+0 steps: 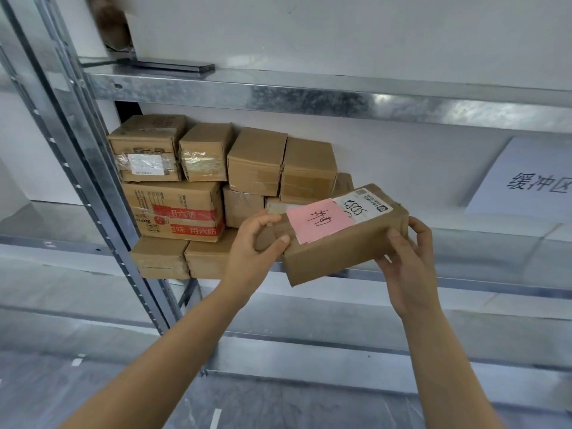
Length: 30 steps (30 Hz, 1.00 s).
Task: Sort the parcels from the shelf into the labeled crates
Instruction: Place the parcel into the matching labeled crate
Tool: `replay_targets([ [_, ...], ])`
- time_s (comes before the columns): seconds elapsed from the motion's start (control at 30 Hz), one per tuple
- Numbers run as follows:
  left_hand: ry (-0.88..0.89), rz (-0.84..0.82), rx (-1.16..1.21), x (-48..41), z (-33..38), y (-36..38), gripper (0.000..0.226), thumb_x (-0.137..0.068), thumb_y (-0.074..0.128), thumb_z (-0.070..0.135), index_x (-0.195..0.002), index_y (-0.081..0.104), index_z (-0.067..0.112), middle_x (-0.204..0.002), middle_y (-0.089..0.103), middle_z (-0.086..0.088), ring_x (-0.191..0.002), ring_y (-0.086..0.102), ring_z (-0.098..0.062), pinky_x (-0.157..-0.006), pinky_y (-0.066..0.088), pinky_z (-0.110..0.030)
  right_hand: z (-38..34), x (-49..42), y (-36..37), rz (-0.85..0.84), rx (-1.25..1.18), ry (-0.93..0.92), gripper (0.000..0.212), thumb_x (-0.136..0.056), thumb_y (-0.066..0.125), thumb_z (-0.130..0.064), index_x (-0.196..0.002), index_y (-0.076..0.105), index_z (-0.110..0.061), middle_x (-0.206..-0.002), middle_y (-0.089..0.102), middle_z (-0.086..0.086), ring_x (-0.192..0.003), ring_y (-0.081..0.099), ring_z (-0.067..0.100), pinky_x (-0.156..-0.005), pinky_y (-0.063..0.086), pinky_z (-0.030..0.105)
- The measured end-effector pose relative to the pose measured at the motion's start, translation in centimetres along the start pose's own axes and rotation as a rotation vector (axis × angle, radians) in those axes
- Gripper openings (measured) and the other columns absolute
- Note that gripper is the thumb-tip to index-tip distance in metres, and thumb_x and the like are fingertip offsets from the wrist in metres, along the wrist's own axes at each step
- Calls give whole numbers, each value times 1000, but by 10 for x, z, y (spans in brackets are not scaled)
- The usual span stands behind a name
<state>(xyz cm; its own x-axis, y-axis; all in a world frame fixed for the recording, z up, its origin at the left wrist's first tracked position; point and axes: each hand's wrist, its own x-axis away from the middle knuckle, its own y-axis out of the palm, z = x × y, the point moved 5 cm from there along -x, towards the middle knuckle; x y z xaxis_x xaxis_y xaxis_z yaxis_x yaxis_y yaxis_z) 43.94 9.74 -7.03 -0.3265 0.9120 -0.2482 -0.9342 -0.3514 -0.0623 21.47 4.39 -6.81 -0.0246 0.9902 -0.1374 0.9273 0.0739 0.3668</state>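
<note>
Head view: left hand (257, 243) and right hand (408, 264), fingers clamped on the parcel (334, 255) ends by the shelf (464, 281) front edge; best held with pink label (318, 222) readable.

The shelf (309, 97) is a grey metal rack with a post (93, 181) at the left. On the middle board (495, 258), at its left end, brown boxes (192, 193) stand piled in three layers. Well apart, at the right, is a white sheet (526, 178) with printed characters; flat or leaning, I cannot tell. On the upper board lies a flat dark thing (173, 67).
</note>
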Motion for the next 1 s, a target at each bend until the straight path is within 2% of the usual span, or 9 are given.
replay_targets([
  [0.07,-60,-51,48,-1,1,9,36,-81,69,16,-108,56,35,-125,56,7,-122,48,-11,-103,42,-42,0,1,-5,2,-27,14,55,-64,74,-50,-109,47,-35,-129,55,4,-114,57,20,-74,56,30],
  [0.13,-142,-111,82,-3,1,17,53,-78,71,8,-122,49,28,-128,54,5,-124,46,-12,-105,41,-38,-2,3,-10,43,-34,20,44,-77,65,-41,-114,43,-33,-132,53,5,-116,56,22,-74,56,33],
  [0.27,-285,-285,36,-4,-5,36,82,-67,78,4,-137,38,21,-131,54,-1,-122,49,-18,-98,45,-34,-7,4,-27,133,-46,18,71,-60,80,-46,-117,40,-32,-129,53,3,-112,59,21,-81,56,40],
  [0.4,-219,-440,-173,1,-1,63,79,-67,81,14,-133,42,32,-126,56,3,-115,52,-16,-97,47,-37,-13,7,-53,223,-33,-20,43,-90,57,-11,-124,35,-27,-132,51,12,-105,60,23,-74,53,35],
  [0.53,-127,-631,-267,18,14,99,73,-75,72,33,-137,32,38,-115,54,8,-108,52,-13,-96,46,-33,-24,15,-84,321,13,-58,40,-93,54,-19,-126,35,-33,-129,52,18,-92,57,20,-63,49,28],
  [0.67,-112,-810,-125,46,35,149,59,-71,54,50,-123,27,55,-118,46,24,-117,49,-14,-96,49,-39,-40,32,-123,413,3,-31,24,-94,53,-22,-112,42,-34,-113,58,18,-78,57,19,-52,49,22],
  [0.83,-69,-939,-57,83,57,228,49,-76,45,49,-120,27,61,-127,42,25,-117,45,-9,-98,47,-44,-76,69,-195,561,57,-49,8,-95,51,-26,-100,47,-32,-96,65,12,-88,61,28,-73,49,39],
  [0.9,-55,-999,-63,101,62,262,47,-83,48,45,-121,27,62,-126,45,26,-115,48,-8,-94,51,-39,-95,88,-225,593,104,-61,7,-95,51,-28,-101,47,-30,-102,65,14,-87,63,27,-72,52,37],
  [1.0,-120,-1083,-1,134,64,311,41,-90,55,25,-114,42,56,-124,50,18,-105,56,-8,-75,57,-26,-122,118,-274,647,192,-82,8,-95,51,-29,-103,49,-28,-104,65,16,-80,64,24,-61,53,31],
])
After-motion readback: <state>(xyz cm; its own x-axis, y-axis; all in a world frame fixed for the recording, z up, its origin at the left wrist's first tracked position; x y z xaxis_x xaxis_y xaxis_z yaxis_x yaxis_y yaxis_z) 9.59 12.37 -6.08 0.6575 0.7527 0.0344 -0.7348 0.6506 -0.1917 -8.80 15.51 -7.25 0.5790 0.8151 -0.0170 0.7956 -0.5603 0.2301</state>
